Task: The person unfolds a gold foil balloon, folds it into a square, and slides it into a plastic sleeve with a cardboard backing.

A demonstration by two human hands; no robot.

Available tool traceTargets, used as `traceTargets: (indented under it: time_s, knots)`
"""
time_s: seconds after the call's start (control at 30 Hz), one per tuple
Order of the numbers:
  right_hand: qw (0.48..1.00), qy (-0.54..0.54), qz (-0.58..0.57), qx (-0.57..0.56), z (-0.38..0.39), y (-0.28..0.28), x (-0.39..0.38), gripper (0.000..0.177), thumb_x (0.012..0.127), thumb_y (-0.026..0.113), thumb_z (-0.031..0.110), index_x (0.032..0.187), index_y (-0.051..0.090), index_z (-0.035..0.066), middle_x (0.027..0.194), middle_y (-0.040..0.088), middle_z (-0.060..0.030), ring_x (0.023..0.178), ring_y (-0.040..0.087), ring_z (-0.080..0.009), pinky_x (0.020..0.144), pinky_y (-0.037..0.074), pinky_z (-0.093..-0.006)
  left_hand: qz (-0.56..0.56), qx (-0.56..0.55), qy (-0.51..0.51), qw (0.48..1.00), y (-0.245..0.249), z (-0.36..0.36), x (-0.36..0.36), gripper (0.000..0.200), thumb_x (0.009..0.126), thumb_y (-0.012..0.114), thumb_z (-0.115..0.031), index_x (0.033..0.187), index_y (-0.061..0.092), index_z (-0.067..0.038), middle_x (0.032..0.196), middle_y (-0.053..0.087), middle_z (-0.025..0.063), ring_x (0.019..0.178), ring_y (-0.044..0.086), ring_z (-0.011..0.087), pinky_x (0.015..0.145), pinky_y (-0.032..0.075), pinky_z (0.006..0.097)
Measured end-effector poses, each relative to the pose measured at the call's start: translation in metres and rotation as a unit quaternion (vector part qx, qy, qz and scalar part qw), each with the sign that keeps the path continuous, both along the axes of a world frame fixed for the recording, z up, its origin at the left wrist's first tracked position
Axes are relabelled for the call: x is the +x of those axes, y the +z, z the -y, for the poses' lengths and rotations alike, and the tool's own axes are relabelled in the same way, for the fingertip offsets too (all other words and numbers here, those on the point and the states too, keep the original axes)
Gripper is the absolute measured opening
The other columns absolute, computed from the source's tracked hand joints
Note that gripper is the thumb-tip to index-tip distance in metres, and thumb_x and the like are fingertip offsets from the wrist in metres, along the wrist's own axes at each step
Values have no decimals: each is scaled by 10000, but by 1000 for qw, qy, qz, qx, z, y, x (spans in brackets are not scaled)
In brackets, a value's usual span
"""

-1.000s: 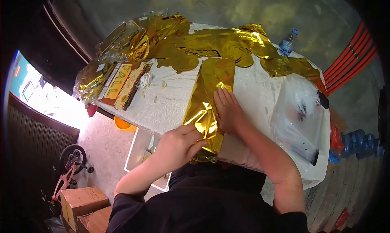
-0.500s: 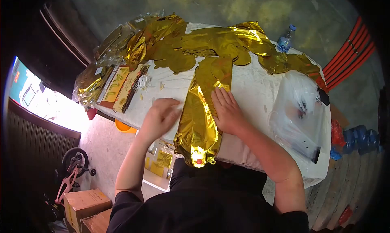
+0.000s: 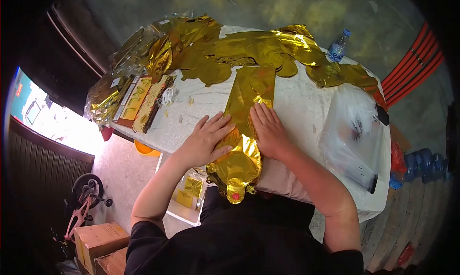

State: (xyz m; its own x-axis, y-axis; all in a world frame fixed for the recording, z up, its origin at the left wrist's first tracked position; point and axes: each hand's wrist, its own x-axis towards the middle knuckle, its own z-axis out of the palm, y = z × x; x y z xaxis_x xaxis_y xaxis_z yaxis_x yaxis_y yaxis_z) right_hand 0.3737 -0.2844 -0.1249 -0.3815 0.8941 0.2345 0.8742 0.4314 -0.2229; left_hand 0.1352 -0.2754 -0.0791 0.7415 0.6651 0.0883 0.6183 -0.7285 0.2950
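Observation:
A gold foil balloon [image 3: 250,89], flattened into a long strip, runs from the middle of the table down over its near edge. Its lower end hangs by my lap and carries a small red mark. My left hand [image 3: 207,140] lies on the strip's left side, fingers spread and pointing up to the right. Flat on the right side rests my right hand [image 3: 270,132], with its fingers stretched out. Beyond the strip, more flat gold foil balloons [image 3: 239,47] are spread across the back of the table.
Clear plastic bags of gold foil [image 3: 103,100] and printed packets [image 3: 139,100] occupy the table's left end. A water bottle [image 3: 338,47] stands at the back right, near a clear plastic bag [image 3: 352,136]. Below left are a white box [image 3: 178,209] and cardboard boxes [image 3: 100,239].
My left hand has moved right from beside the strip and now lies on it with its fingers spread. The balloon's lower end has shifted slightly downward. My right hand stays in place.

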Motion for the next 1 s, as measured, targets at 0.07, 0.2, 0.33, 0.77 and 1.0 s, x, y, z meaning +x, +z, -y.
traceTargets:
  time_s: [0.07, 0.2, 0.33, 0.77, 1.0]
  knots:
    - [1000, -2, 12, -8, 0, 2, 1, 613, 914, 444, 257, 1431, 265, -20, 1494, 258, -201, 1404, 207, -320, 1151, 137, -414, 8, -7, -1, 1000, -1, 0, 0, 619, 878, 583, -366, 1409, 382, -119, 1470, 334, 137, 1384, 265, 309, 1125, 187, 508]
    - [998, -23, -25, -45, -3, 4, -2, 595, 965, 370, 327, 1443, 248, -5, 1500, 260, -184, 1410, 201, -302, 1150, 134, -408, 19, 0, -1, 1000, 1, 0, 0, 601, 877, 577, -379, 1385, 408, -106, 1447, 362, 144, 1371, 288, 310, 1119, 204, 502]
    - [986, -6, -137, -93, -3, 10, 4, 605, 988, 288, 400, 1468, 216, 39, 1506, 250, -177, 1417, 184, -290, 1149, 125, -408, 5, 9, -6, 1000, 1, -1, 0, 611, 868, 584, -375, 1387, 403, -108, 1450, 353, 142, 1372, 286, 312, 1119, 202, 509]
    - [999, 32, -4, -17, 3, 10, -2, 535, 935, 439, 299, 1422, 355, 92, 1513, 251, -139, 1400, 206, -318, 1141, 121, -472, 35, 28, -5, 999, 0, 2, -4, 605, 861, 598, -340, 1375, 408, -84, 1424, 393, 145, 1355, 318, 319, 1112, 229, 483]
    - [999, 39, 11, -11, 4, 9, 0, 529, 938, 430, 297, 1420, 354, 90, 1503, 269, -138, 1398, 203, -321, 1137, 128, -479, 139, -5, 12, 990, -1, 26, -33, 380, 802, 627, -108, 1172, 581, -33, 1274, 549, 136, 1260, 452, 319, 1057, 336, 453]
